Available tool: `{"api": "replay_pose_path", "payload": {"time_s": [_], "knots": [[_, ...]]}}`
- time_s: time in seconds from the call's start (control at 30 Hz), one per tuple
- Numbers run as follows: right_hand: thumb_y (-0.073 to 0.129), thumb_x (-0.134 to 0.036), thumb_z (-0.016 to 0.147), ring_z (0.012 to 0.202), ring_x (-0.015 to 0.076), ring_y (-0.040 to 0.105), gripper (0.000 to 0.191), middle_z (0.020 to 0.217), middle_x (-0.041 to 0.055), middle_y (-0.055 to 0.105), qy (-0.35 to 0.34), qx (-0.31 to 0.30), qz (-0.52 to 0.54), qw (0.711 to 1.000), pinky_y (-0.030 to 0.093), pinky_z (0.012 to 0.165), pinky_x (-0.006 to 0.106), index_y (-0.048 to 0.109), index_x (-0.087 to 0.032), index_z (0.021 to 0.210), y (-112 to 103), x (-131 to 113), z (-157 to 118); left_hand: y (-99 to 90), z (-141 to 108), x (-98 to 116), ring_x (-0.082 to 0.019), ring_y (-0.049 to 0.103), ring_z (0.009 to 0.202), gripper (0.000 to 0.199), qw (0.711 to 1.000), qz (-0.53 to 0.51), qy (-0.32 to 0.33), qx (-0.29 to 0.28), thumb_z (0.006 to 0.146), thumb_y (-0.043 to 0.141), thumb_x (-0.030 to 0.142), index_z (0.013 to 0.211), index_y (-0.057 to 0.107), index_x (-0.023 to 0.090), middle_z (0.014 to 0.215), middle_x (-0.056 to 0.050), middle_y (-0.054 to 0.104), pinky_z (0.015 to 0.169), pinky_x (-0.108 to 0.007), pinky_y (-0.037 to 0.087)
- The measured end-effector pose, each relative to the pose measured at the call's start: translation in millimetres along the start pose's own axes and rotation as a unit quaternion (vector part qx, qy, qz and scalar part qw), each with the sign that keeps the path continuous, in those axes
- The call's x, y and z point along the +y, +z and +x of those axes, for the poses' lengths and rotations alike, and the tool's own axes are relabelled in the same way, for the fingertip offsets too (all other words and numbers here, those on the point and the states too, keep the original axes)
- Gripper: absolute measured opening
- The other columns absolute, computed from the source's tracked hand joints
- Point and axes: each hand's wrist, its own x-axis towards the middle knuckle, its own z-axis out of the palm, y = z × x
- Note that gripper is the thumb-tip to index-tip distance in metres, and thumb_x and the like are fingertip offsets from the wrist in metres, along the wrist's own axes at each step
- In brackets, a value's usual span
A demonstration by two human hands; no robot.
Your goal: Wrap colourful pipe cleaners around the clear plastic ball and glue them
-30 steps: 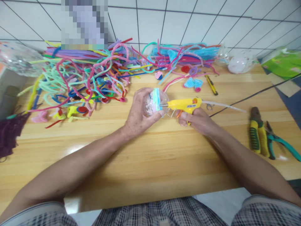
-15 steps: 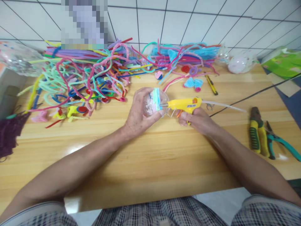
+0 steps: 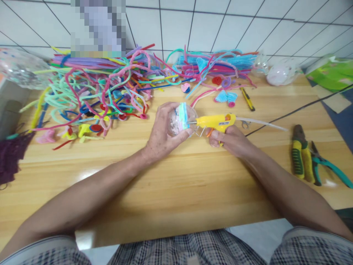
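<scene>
My left hand (image 3: 162, 134) is closed around a clear ball (image 3: 174, 124) wrapped with a band of pale blue, green and lilac pipe cleaners (image 3: 182, 116). Pale bits show inside the ball. In my right hand (image 3: 227, 139) is a yellow hot glue gun (image 3: 212, 121), its fingers wrapped round the handle by the orange trigger. The metal nozzle points left and meets the band's right edge; whether it touches or sits just off it, I cannot tell. A translucent glue stick (image 3: 264, 122) sticks out of the gun's back.
Tangled pipe cleaners (image 3: 91, 92) cover the back left, with blue bundles (image 3: 234, 60) farther right. A yellow utility knife (image 3: 247, 98) and a blue striped bow (image 3: 226, 96) lie beyond the gun. Wire strippers (image 3: 300, 154) and teal pliers (image 3: 328, 165) rest at right. A black cord (image 3: 300, 108) crosses the table.
Almost nothing differs. Both hands, the ball and the glue gun hold nearly the same place, and the whole view has shifted slightly.
</scene>
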Motion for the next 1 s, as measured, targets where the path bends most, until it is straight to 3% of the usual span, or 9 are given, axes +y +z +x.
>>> {"api": "replay_pose_path", "payload": {"time_s": [0.27, 1.0], "knots": [[0.095, -0.077, 0.085, 0.059, 0.0141, 0.049, 0.057, 0.063, -0.0051, 0.058, 0.005, -0.004, 0.010, 1.000, 0.042, 0.061, 0.033, 0.075, -0.024, 0.092, 2.4, 0.4, 1.3, 0.4, -0.1, -0.6, -0.035, 0.063, 0.153, 0.079, 1.000, 0.004, -0.009, -0.001, 0.107, 0.076, 0.076, 0.164, 0.047, 0.030, 0.157, -0.015, 0.064, 0.131, -0.058, 0.055], [0.096, -0.083, 0.083, 0.060, 0.0146, 0.052, 0.063, 0.064, -0.0039, 0.060, 0.003, -0.001, 0.010, 1.000, 0.042, 0.062, 0.035, 0.077, -0.023, 0.093, 0.0, 1.4, 1.1, -0.2, 0.5, 0.8, -0.034, 0.065, 0.150, 0.074, 1.000, 0.011, 0.010, 0.004, 0.109, 0.077, 0.068, 0.165, 0.047, 0.030, 0.156, -0.014, 0.064, 0.130, -0.055, 0.056]]}}
